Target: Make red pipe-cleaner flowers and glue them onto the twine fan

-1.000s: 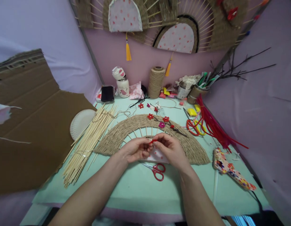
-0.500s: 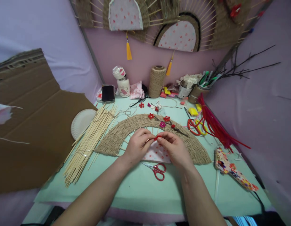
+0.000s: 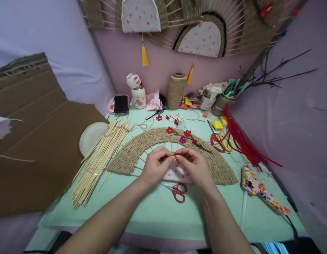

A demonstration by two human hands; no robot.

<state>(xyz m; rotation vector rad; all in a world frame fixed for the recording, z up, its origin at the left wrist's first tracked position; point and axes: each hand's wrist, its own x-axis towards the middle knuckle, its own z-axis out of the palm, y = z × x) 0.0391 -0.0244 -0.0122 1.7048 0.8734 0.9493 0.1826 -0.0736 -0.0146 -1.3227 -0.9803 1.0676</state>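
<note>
Between the fingertips of both hands is a short piece of red pipe cleaner (image 3: pixel 177 153), mostly covered by the fingers. My left hand (image 3: pixel 158 163) pinches its left end and my right hand (image 3: pixel 195 165) its right end. Below and behind them lies a woven twine fan (image 3: pixel 134 148) with thin sticks and a white, red-dotted cloth centre (image 3: pixel 176 173). On the fan's upper right rests a dark twig (image 3: pixel 203 146) with red flowers (image 3: pixel 187 133) and a magenta flower (image 3: pixel 182 139). Small red-handled scissors (image 3: pixel 179 192) lie just in front of the fan.
Left are a bundle of thin sticks (image 3: pixel 100 165), a white paper plate (image 3: pixel 90 137) and a large cardboard sheet (image 3: pixel 38 151). Right are red pipe cleaners (image 3: pixel 242 141), larger scissors (image 3: pixel 218 142) and a flower-patterned glue gun (image 3: pixel 250 181). A twine spool (image 3: pixel 177 91) stands at the back.
Both hands stay over the fan's centre. The fingers have shifted slightly around the red piece, and less of it shows now.
</note>
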